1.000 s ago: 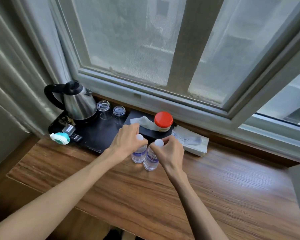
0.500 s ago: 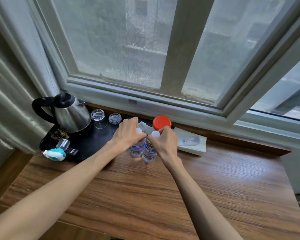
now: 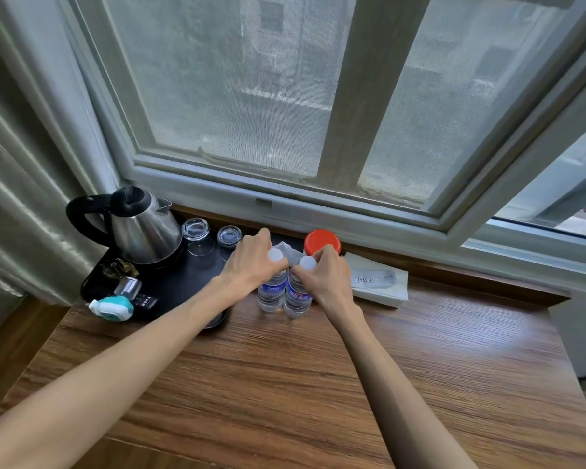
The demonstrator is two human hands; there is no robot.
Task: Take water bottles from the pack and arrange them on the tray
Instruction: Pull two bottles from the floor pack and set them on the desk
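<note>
Two small clear water bottles with white caps and blue labels stand upright side by side on the wooden table, just right of the black tray (image 3: 183, 282). My left hand (image 3: 251, 262) grips the neck of the left bottle (image 3: 270, 294). My right hand (image 3: 325, 275) grips the neck of the right bottle (image 3: 296, 299). The two bottles touch each other. No pack is visible in this view.
The tray carries a steel kettle (image 3: 142, 228), two upturned glasses (image 3: 196, 231), sachets and a teal-and-white object (image 3: 110, 308). An orange-lidded jar (image 3: 322, 242) and a white tissue stand behind the bottles. A tissue packet (image 3: 378, 282) lies right, under the window sill.
Both hands have slid the two bottles away from me, toward the window and the jar, keeping their grip. The camera view has tilted up.
</note>
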